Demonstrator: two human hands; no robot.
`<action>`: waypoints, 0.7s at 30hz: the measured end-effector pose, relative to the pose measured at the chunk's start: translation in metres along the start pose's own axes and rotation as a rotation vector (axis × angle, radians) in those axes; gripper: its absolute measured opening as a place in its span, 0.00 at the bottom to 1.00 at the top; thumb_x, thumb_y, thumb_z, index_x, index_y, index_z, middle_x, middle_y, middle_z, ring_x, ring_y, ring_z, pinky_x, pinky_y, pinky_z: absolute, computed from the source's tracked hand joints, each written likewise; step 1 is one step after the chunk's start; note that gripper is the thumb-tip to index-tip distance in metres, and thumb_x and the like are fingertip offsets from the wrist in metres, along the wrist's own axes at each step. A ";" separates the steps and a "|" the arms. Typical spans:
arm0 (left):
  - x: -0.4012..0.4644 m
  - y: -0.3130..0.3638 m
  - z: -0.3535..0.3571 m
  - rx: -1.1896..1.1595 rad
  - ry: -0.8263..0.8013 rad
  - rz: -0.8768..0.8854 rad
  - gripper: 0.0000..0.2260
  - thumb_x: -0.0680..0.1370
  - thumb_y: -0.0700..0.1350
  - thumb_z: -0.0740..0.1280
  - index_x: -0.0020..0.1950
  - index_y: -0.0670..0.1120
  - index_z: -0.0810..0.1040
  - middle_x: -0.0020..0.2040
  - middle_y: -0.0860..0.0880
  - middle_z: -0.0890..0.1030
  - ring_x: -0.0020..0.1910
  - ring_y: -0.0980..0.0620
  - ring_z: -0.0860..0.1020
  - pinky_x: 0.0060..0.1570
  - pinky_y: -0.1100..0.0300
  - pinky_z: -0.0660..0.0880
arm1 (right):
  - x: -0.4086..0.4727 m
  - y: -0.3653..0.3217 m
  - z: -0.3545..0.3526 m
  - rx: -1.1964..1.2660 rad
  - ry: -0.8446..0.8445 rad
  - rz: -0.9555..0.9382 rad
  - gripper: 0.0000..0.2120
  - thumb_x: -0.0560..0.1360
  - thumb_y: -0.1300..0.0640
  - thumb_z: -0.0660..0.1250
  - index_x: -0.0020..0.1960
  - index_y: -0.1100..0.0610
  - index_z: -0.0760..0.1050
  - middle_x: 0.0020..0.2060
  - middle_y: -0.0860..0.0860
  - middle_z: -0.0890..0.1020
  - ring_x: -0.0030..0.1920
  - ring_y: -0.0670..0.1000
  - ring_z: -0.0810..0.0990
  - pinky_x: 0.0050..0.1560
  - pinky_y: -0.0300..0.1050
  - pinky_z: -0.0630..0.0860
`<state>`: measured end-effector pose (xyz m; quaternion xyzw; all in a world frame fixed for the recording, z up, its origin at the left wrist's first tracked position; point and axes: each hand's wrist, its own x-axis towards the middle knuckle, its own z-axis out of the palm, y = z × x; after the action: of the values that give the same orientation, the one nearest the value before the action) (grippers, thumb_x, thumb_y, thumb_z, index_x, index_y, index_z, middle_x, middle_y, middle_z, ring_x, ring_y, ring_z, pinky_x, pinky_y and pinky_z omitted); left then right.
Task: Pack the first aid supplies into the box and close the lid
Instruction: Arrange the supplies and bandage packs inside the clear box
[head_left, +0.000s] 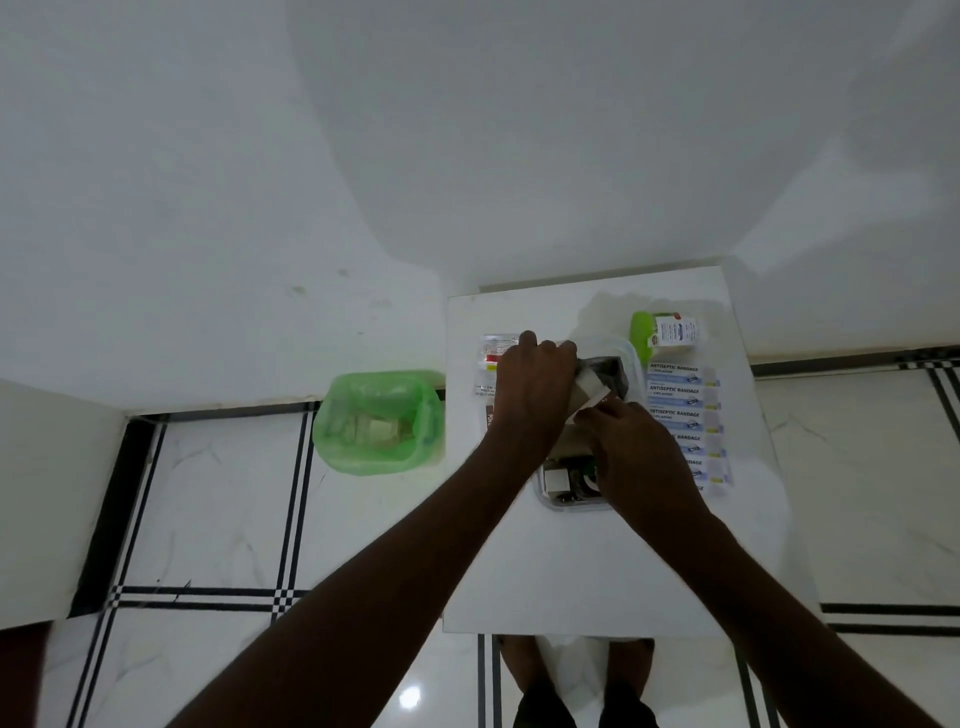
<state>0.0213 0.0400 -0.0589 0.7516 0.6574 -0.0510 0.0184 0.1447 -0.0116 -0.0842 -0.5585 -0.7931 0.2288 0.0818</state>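
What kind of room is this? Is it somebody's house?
Probably a room in a home, though I can't be sure. There is a shiny tiled floor with black stripes, plain white walls, a small white table, and a bin lined with a green bag beside it.

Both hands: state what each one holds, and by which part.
The left hand and right hand share a white-and-tan packet over the clear box; left grips its far end, right fingers pinch its near white edge.

Open clear box (631, 358) on table, bandage strips (680, 395) beside.
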 end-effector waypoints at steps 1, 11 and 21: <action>-0.001 0.000 -0.004 0.012 0.005 -0.006 0.04 0.74 0.39 0.68 0.46 0.44 0.81 0.40 0.44 0.84 0.45 0.45 0.80 0.34 0.56 0.63 | -0.001 0.000 0.000 -0.004 -0.009 -0.004 0.23 0.63 0.66 0.76 0.57 0.60 0.79 0.53 0.59 0.83 0.51 0.61 0.81 0.48 0.54 0.80; 0.001 -0.012 -0.006 -0.057 0.051 0.056 0.04 0.69 0.38 0.71 0.34 0.44 0.80 0.29 0.44 0.80 0.34 0.44 0.78 0.30 0.59 0.61 | -0.003 0.000 -0.001 -0.043 -0.026 -0.019 0.23 0.65 0.64 0.76 0.58 0.59 0.78 0.53 0.58 0.83 0.52 0.60 0.81 0.47 0.53 0.80; -0.031 -0.036 0.009 -0.585 0.350 -0.190 0.04 0.77 0.46 0.68 0.46 0.51 0.83 0.41 0.53 0.84 0.38 0.53 0.80 0.39 0.60 0.73 | 0.045 0.056 -0.058 -0.098 0.323 0.109 0.22 0.66 0.69 0.65 0.60 0.61 0.74 0.51 0.59 0.80 0.50 0.60 0.76 0.47 0.48 0.72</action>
<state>-0.0190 0.0133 -0.0637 0.6473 0.7045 0.2674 0.1150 0.1982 0.0609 -0.0647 -0.6334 -0.7485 0.1013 0.1681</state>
